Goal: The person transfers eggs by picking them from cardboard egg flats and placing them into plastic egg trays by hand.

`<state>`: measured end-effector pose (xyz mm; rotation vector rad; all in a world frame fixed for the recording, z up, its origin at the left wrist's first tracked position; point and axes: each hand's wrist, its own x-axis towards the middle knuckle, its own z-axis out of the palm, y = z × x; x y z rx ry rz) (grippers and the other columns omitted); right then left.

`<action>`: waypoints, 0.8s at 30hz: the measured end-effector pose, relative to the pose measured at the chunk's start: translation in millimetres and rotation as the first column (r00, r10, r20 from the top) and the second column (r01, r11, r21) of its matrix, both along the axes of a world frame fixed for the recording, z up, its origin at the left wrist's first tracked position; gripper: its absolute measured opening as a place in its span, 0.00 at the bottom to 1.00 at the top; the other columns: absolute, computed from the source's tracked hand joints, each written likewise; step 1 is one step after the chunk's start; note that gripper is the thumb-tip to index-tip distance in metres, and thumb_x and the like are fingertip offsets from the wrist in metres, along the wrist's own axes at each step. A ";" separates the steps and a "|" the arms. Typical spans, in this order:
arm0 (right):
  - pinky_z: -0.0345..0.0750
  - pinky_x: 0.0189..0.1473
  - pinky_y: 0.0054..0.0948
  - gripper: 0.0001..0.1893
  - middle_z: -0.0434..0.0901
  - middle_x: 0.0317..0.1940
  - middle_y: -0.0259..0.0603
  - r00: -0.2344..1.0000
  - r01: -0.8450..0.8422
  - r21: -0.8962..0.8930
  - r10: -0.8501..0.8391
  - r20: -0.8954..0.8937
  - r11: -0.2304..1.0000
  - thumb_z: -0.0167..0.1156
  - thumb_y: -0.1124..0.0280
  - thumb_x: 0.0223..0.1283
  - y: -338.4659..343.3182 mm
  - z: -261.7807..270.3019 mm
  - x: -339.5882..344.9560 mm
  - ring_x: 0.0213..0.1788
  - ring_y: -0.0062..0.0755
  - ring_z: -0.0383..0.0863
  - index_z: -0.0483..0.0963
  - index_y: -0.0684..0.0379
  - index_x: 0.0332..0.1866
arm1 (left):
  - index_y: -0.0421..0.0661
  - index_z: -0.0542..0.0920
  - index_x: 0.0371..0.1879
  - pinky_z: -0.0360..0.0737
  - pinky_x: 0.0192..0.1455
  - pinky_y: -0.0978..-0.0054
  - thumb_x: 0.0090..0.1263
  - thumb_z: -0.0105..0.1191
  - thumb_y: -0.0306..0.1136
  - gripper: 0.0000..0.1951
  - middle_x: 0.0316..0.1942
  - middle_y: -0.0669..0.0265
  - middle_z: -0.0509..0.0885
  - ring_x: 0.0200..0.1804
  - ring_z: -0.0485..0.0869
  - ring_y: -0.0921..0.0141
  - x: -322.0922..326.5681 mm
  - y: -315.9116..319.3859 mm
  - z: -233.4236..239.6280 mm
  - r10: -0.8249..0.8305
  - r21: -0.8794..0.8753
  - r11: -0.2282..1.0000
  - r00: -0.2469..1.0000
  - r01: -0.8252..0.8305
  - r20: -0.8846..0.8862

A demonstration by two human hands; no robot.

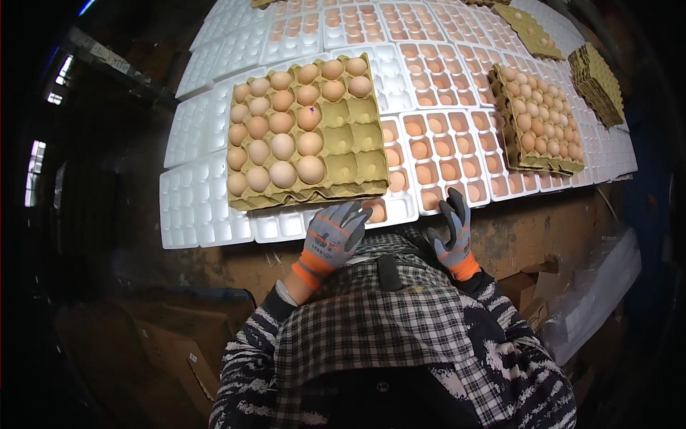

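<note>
My left hand [335,236], in a grey glove with an orange cuff, is at the front edge of a white foam egg tray [404,212]. Its fingers curl beside a brown egg [377,211] in that tray; its palm side is hidden. My right hand [454,236], gloved alike, holds nothing, with fingers and thumb apart. Its fingertips are by another egg [430,200] in the neighbouring foam tray [453,185]. Above my left hand, a pulp egg tray [344,143] rests on the foam trays. Brown eggs fill its left and far cells, one with a purple mark [310,117].
A full pulp tray of eggs [552,165] sits at the right, with a stack of pulp trays [597,86] beyond. Foam trays without eggs [206,206] lie at the left. Cardboard boxes [171,343] stand below left, and a plastic-wrapped bundle [595,295] below right.
</note>
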<state>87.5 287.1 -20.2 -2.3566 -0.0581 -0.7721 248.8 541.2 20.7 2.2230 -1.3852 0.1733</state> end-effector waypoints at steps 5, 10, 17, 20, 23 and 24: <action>0.77 0.66 0.50 0.40 0.52 0.75 0.59 0.986 0.086 0.013 -0.083 -0.148 0.996 0.60 0.75 0.60 14.2 -11.5 -49.1 0.71 0.63 0.66 0.53 0.48 0.78 | 0.51 0.82 0.57 0.76 0.54 0.57 0.61 0.57 0.30 0.22 0.54 0.59 0.82 0.52 0.79 0.55 21.4 12.8 -13.8 -0.015 0.190 0.981 0.992 0.039 -0.126; 0.73 0.65 0.49 0.33 0.62 0.70 0.58 0.935 0.287 0.069 -0.264 -0.238 0.955 0.62 0.74 0.56 44.3 -41.0 -109.4 0.69 0.61 0.67 0.67 0.56 0.71 | 0.48 0.83 0.53 0.82 0.50 0.61 0.59 0.59 0.24 0.20 0.53 0.60 0.85 0.49 0.85 0.56 31.8 -0.7 -22.6 -0.265 -0.092 0.962 0.957 0.255 -0.120; 0.71 0.65 0.48 0.29 0.67 0.69 0.51 0.862 0.380 0.188 -0.273 -0.427 0.906 0.62 0.75 0.53 58.4 -68.2 -143.4 0.66 0.59 0.69 0.72 0.57 0.65 | 0.61 0.82 0.58 0.80 0.57 0.66 0.54 0.69 0.34 0.27 0.57 0.72 0.84 0.54 0.84 0.62 39.2 -10.7 -37.3 -0.179 0.216 0.952 0.968 0.215 -0.175; 0.72 0.65 0.47 0.30 0.70 0.67 0.50 0.833 0.420 0.217 -0.279 -0.478 0.881 0.65 0.73 0.51 51.3 -99.5 -161.4 0.67 0.57 0.69 0.73 0.56 0.65 | 0.57 0.83 0.58 0.81 0.56 0.67 0.58 0.64 0.31 0.25 0.57 0.69 0.85 0.54 0.84 0.62 30.9 -20.7 -25.9 -0.252 0.160 0.949 0.960 0.270 -0.125; 0.72 0.67 0.47 0.29 0.73 0.63 0.49 0.795 0.433 0.214 -0.259 -0.548 0.876 0.66 0.72 0.51 44.2 -162.1 -175.8 0.66 0.55 0.70 0.74 0.54 0.63 | 0.51 0.85 0.55 0.81 0.56 0.68 0.61 0.59 0.26 0.21 0.59 0.65 0.84 0.57 0.84 0.62 30.1 -31.4 -7.9 -0.352 0.209 0.901 0.922 0.381 -0.161; 0.72 0.67 0.47 0.27 0.74 0.63 0.50 0.771 0.413 0.232 -0.202 -0.604 0.881 0.65 0.71 0.52 42.5 -187.4 -178.6 0.66 0.55 0.71 0.74 0.54 0.62 | 0.44 0.83 0.59 0.81 0.57 0.65 0.63 0.54 0.25 0.22 0.64 0.54 0.80 0.59 0.83 0.55 34.1 -29.1 -4.2 -0.393 0.342 0.839 0.905 0.424 -0.159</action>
